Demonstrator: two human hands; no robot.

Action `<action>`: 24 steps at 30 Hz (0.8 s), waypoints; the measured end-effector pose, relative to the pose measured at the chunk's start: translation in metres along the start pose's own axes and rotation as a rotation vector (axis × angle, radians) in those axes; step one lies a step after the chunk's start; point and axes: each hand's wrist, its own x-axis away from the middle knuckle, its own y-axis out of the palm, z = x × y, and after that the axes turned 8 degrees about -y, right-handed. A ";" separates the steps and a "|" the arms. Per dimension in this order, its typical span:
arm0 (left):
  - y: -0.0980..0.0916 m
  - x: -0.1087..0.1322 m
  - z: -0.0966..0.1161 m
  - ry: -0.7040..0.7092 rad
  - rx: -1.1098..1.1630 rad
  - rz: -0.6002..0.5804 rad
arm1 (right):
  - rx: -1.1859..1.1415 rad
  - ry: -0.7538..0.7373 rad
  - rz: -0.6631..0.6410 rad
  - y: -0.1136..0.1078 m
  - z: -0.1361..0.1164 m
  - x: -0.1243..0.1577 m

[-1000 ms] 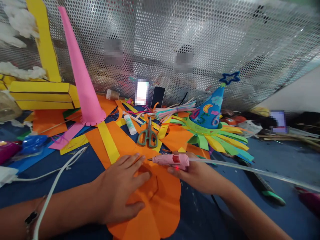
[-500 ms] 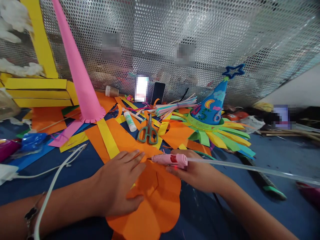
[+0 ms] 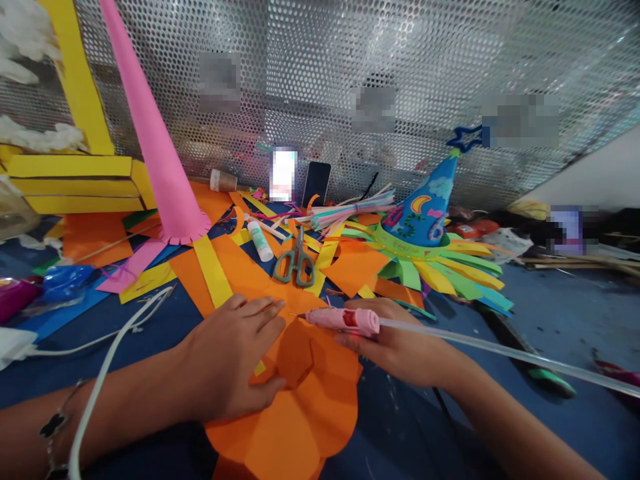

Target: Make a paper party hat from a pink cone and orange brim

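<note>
My right hand (image 3: 385, 337) is closed around a pink hot glue gun (image 3: 345, 321) with a long clear glue stick (image 3: 490, 343) running out of its back. The gun's tip points left, just over an orange paper flower shape (image 3: 285, 433) with rounded petals. My left hand (image 3: 235, 357) lies flat on the orange paper, fingers stretched out, the fingertips a short way left of the tip. Beyond the hands, scissors with grey-green handles (image 3: 295, 265) rest on orange scraps beside a glue stick tube (image 3: 260, 241).
A tall pink paper cone (image 3: 155, 147) stands at the left near a yellow box form (image 3: 75, 183). A decorated blue cone hat (image 3: 423, 207) stands at the right. A white cable (image 3: 105, 373) crosses my left forearm. A perforated metal panel (image 3: 310, 73) rises behind.
The glue gun and my right hand have shifted slightly right. My left hand has moved slightly left, and the orange flower has shifted a little with it.
</note>
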 end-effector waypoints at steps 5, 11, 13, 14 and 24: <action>-0.003 -0.001 -0.001 0.000 -0.028 -0.009 | 0.018 0.010 -0.046 -0.001 0.000 -0.001; -0.004 -0.001 -0.001 0.000 -0.065 -0.025 | -0.021 -0.059 -0.014 -0.001 -0.001 -0.005; -0.004 0.000 -0.001 0.009 -0.068 -0.028 | -0.046 -0.065 -0.007 0.000 -0.001 -0.006; -0.004 0.000 -0.002 0.014 -0.073 -0.027 | -0.057 -0.067 -0.003 0.000 -0.001 -0.006; -0.006 -0.002 0.001 0.016 -0.111 -0.020 | -0.063 -0.101 0.009 0.004 0.001 -0.007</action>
